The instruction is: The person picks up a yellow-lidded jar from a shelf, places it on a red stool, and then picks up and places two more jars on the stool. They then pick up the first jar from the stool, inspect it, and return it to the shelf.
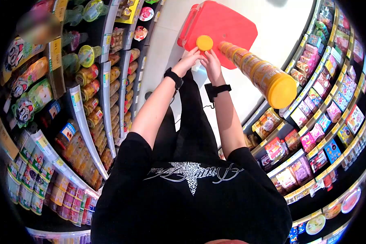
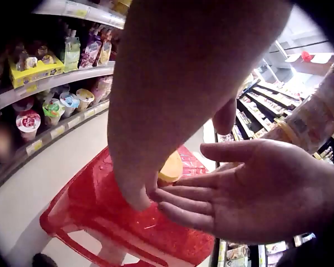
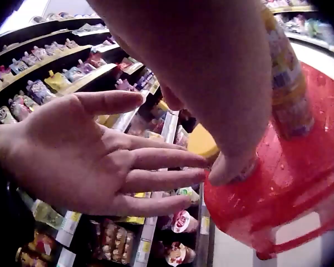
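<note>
A small jar with a yellow lid (image 1: 204, 42) stands near the edge of a red plastic stool (image 1: 232, 24). My left hand (image 1: 188, 61) and right hand (image 1: 211, 66) reach to the jar from the near side, fingertips right at it. In the right wrist view the left hand (image 3: 94, 156) shows its palm, fingers straight. The left wrist view shows the right hand (image 2: 261, 189) likewise flat, thumb held apart. Right of the hands, a tall stack of yellow-lidded jars (image 1: 254, 69) rises from the stool.
Shelves of jars (image 1: 91, 93) and pouches line the left side. Shelves of packaged snacks (image 1: 307, 110) curve along the right. Pale floor (image 1: 162, 44) surrounds the stool. Fruit cups (image 2: 69, 101) sit on a low shelf near it.
</note>
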A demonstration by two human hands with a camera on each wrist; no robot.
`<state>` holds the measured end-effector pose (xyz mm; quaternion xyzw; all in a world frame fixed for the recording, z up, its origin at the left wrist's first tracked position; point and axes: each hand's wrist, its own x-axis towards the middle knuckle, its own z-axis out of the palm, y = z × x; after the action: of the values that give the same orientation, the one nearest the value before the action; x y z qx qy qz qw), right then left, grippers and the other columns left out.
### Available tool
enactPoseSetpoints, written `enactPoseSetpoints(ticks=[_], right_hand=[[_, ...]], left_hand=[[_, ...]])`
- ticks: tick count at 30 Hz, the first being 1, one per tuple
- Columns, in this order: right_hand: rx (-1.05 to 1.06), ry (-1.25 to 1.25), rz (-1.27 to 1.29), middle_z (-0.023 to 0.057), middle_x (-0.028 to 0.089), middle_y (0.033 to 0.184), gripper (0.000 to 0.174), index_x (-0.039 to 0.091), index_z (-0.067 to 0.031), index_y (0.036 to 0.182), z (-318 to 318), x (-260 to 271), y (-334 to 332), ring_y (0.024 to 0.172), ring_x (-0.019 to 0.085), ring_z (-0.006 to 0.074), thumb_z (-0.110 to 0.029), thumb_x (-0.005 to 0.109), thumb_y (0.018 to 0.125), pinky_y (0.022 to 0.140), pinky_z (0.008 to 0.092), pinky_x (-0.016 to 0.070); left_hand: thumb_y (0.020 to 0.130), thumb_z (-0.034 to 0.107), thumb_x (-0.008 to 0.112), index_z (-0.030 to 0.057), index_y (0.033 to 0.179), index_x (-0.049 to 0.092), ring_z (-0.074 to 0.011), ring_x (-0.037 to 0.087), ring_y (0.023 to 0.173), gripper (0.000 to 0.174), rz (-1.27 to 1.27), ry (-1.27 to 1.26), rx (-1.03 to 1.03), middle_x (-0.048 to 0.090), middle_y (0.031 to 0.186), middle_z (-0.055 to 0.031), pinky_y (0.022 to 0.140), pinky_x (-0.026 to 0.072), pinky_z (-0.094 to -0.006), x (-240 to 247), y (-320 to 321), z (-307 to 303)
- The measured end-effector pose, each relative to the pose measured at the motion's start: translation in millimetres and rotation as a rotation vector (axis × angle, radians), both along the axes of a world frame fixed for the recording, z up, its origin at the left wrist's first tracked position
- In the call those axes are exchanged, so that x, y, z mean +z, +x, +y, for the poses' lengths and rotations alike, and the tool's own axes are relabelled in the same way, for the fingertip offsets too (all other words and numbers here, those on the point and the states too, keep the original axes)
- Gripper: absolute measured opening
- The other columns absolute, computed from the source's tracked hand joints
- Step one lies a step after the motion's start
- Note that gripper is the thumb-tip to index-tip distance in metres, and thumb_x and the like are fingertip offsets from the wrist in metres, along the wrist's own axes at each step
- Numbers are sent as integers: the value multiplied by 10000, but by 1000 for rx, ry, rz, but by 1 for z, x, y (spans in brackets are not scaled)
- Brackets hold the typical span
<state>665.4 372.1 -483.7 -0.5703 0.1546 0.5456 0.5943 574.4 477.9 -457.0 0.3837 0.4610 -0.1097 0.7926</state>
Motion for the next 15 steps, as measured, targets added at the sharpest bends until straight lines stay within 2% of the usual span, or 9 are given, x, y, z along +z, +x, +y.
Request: enactPoseSetpoints(ticks=[2, 3, 4, 5, 7, 8, 9, 13, 15], right_hand=[[36, -55, -22, 132, 498, 1316, 635, 241, -28, 1461, 3, 10, 0, 1155, 543, 241, -240, 526, 935, 938, 343, 443], [52, -93, -32, 134, 502, 1307, 632, 255, -15, 1452, 3, 17, -1, 1146, 548, 247, -242, 530, 931, 931, 342, 449], [71, -127, -47, 136, 506, 1298, 630, 268, -1, 1443, 3, 22, -3, 1137, 553, 253, -244, 534, 926, 925, 342, 454], [94, -118, -51, 133, 535, 1279, 551, 329, -28, 1411, 6, 28, -5, 1057, 595, 223, -242, 524, 942, 822, 315, 468], [197, -99, -103, 120, 600, 1192, 473, 411, -28, 1349, 18, 64, -14, 1009, 616, 205, -257, 507, 947, 803, 303, 463], [239, -63, -124, 94, 641, 1119, 416, 479, -39, 1291, 26, 78, -19, 982, 624, 180, -273, 500, 947, 794, 303, 459], [296, -35, -148, 81, 649, 1109, 398, 511, -50, 1269, 34, 94, -25, 970, 628, 167, -282, 501, 945, 799, 310, 461], [506, 141, -264, 64, 657, 1097, 337, 574, -73, 1203, 73, 184, -57, 963, 630, 159, -273, 505, 941, 825, 308, 465], [584, 233, -296, 51, 655, 1054, 332, 569, -68, 1182, 95, 223, -79, 923, 605, 131, -266, 513, 921, 782, 278, 434]], left_hand=[[915, 283, 547, 71, 1495, 219, -188, 337, 1363, 699, 10, 2, 39, 314, 1513, -125, 1092, 269, -357, 5, -14, -8], [930, 288, 531, 65, 1489, 233, -191, 379, 1334, 671, 0, 16, 31, 327, 1498, -149, 1091, 287, -364, 14, -24, -7], [897, 299, 562, 46, 1478, 254, -203, 362, 1348, 705, -1, 25, 59, 337, 1490, -164, 1079, 294, -335, 25, -35, -5], [863, 310, 593, 26, 1467, 274, -215, 344, 1362, 740, -5, 36, 91, 347, 1483, -178, 1067, 301, -306, 38, -48, -2], [883, 247, 586, 25, 1450, 314, -218, 379, 1340, 667, -48, 131, 188, 379, 1459, -187, 1072, 309, -294, 89, -69, 8], [934, 256, 521, 45, 1444, 336, -183, 448, 1276, 582, -43, 237, 181, 453, 1405, -148, 1072, 325, -317, 104, -84, 12], [935, 237, 515, 37, 1434, 351, -195, 444, 1285, 562, -90, 323, 208, 463, 1396, -153, 1076, 324, -322, 123, -100, 18], [944, 188, 505, 26, 1396, 405, -219, 469, 1262, 490, -191, 532, 463, 504, 1357, -151, 1073, 327, -318, 215, -154, 35], [934, 123, 527, 21, 1382, 410, -213, 459, 1266, 474, -143, 648, 606, 490, 1357, -169, 1047, 366, -321, 252, -184, 38]])
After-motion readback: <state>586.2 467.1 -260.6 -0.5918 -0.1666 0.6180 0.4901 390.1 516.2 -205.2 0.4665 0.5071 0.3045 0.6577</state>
